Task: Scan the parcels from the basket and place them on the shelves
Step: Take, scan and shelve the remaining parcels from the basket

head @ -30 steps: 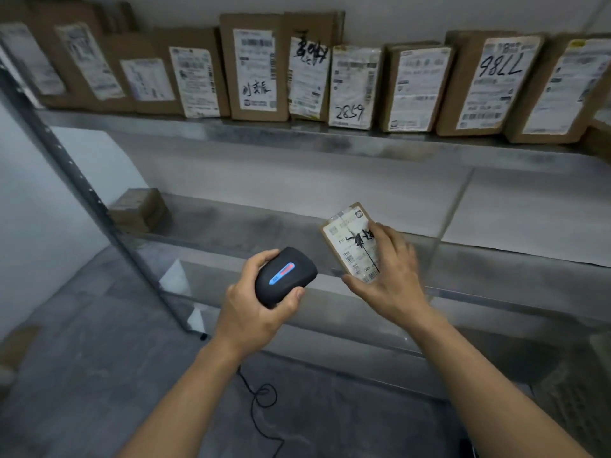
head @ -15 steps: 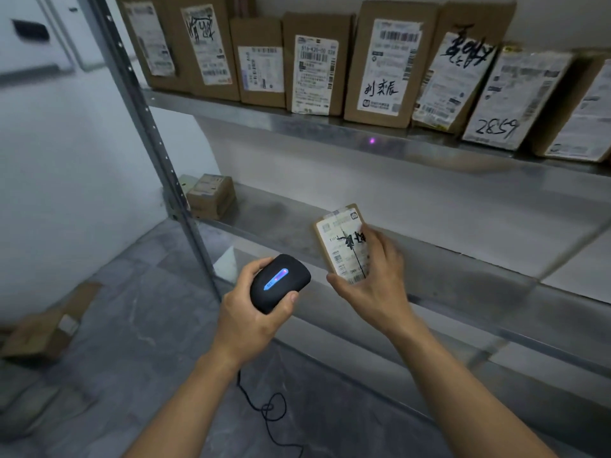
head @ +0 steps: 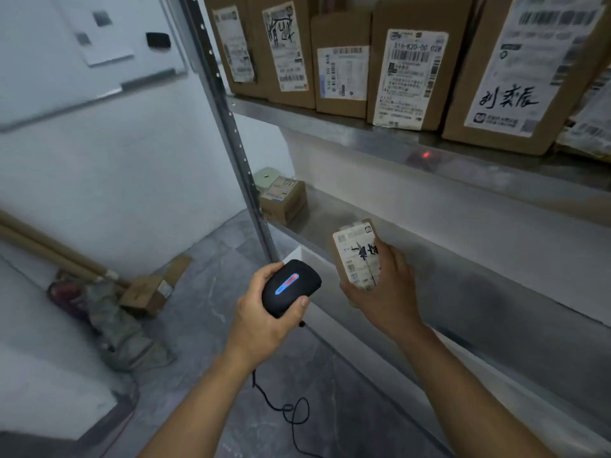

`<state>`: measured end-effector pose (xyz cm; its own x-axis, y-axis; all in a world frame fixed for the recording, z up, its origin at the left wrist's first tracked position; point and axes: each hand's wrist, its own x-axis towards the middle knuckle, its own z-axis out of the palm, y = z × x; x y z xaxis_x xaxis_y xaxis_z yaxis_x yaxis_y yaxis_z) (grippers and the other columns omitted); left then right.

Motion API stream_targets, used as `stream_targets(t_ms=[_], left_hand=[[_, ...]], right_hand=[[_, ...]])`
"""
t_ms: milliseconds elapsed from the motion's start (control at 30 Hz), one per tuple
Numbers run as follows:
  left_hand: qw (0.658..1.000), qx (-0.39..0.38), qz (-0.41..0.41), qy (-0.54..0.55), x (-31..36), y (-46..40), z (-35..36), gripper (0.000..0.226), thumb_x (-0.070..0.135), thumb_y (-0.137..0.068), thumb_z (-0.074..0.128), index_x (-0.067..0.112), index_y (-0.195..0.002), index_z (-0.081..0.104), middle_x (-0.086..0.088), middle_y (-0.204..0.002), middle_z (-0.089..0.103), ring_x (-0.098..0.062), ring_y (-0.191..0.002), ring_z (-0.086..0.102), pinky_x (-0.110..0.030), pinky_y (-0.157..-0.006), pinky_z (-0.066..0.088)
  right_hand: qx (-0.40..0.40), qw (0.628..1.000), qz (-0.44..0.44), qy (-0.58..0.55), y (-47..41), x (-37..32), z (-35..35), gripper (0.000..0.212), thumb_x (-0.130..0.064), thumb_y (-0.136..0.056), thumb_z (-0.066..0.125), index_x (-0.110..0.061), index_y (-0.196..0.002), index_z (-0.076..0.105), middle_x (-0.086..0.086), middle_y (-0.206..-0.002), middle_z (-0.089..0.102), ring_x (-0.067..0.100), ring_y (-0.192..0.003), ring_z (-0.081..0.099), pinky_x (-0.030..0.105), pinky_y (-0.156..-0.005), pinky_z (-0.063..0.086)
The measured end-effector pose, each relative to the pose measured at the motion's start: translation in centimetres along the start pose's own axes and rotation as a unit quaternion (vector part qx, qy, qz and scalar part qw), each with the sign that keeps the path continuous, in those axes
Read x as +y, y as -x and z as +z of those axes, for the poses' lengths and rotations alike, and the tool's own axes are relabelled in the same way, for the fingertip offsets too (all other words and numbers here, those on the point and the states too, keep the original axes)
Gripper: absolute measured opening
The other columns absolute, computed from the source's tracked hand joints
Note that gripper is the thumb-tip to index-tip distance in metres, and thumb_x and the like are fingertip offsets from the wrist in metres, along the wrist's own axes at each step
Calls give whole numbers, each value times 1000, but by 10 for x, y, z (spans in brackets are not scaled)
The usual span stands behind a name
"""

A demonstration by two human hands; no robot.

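My right hand point(head: 383, 292) grips a small brown parcel point(head: 355, 251) with a white label and black handwriting, held upright in front of the middle shelf point(head: 429, 259). My left hand point(head: 264, 312) grips a black handheld scanner point(head: 290, 285) just left of the parcel; a red and blue light strip glows on its top and its cord point(head: 284, 408) hangs down. A red scanner dot point(head: 426, 155) falls on the front edge of the upper shelf point(head: 330, 122). The basket is out of view.
Several labelled cardboard parcels point(head: 406, 77) stand in a row on the upper shelf. A small box point(head: 282, 200) lies at the middle shelf's left end, by the perforated metal upright point(head: 231, 127). A cardboard box point(head: 148, 292) and rolled paper tubes lie on the floor at left.
The view has swung left along the shelving, bringing the upright and the floor clutter into sight. Both hands keep their hold on scanner and parcel. The scanner dot turned from purple to red.
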<state>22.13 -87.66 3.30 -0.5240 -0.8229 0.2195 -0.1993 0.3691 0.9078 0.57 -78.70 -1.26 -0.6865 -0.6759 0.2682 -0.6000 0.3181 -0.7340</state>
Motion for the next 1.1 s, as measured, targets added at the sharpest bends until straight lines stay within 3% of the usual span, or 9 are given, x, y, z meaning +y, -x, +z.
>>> stream_targets(t_ms=[167,367,567,667,767,833,1000,1100], left_hand=[[999,32,-19,-18,-6,-19,-6,58,60,-67,76,46,-120,54,39,-111,65,5,-99,68,-10,-79,51],[997,64,-30,-21,-25,-47,-15,56,44,-72,81,47,-120,53,44,-106,63,8,-97,67,-8,-78,50],[998,47,-32,-7,-56,-107,-25,57,58,-68,80,49,-118,54,40,-108,64,5,-97,67,-10,-77,51],[1000,21,-17,7,-78,-149,-29,57,62,-68,77,50,-120,54,37,-112,64,1,-101,68,-14,-81,54],[999,-31,-11,11,-97,-189,-37,56,52,-77,86,47,-122,53,41,-111,61,6,-101,65,-11,-80,52],[999,-55,0,1,-107,-214,-44,55,43,-78,85,41,-124,54,34,-109,64,9,-100,64,-8,-78,50],[993,-119,0,2,-133,-270,-50,54,30,-82,86,49,-117,50,22,-114,63,14,-98,63,-5,-76,49],[988,-154,6,1,-144,-294,-50,54,23,-84,83,50,-117,50,29,-112,62,17,-98,62,-4,-76,48]], right_hand=[[-25,999,-23,6,-28,-5,24,102,-47,-68,85,-29,-154,32,-1,-146,42,26,-125,45,29,-97,26],[-41,999,-9,-1,-60,-17,53,103,-43,-68,87,-27,-154,32,1,-148,40,28,-124,41,38,-99,36],[-33,998,46,24,-101,-18,95,104,-48,-70,86,-27,-155,31,3,-148,39,30,-124,41,46,-101,43],[-12,996,74,37,-128,-18,122,103,-48,-72,84,-24,-155,30,5,-149,38,32,-125,40,47,-102,42],[8,991,119,56,-153,-20,147,101,-45,-75,82,-22,-157,28,7,-150,37,34,-124,40,48,-102,42],[14,987,145,73,-168,-24,163,100,-43,-77,80,-20,-158,26,9,-151,35,36,-125,39,48,-101,42],[7,973,201,115,-200,-25,198,95,-48,-82,73,-20,-158,24,10,-154,30,37,-128,36,51,-103,41],[12,965,230,123,-212,-23,215,94,-52,-82,73,-20,-156,25,10,-153,31,38,-127,37,52,-103,42]])
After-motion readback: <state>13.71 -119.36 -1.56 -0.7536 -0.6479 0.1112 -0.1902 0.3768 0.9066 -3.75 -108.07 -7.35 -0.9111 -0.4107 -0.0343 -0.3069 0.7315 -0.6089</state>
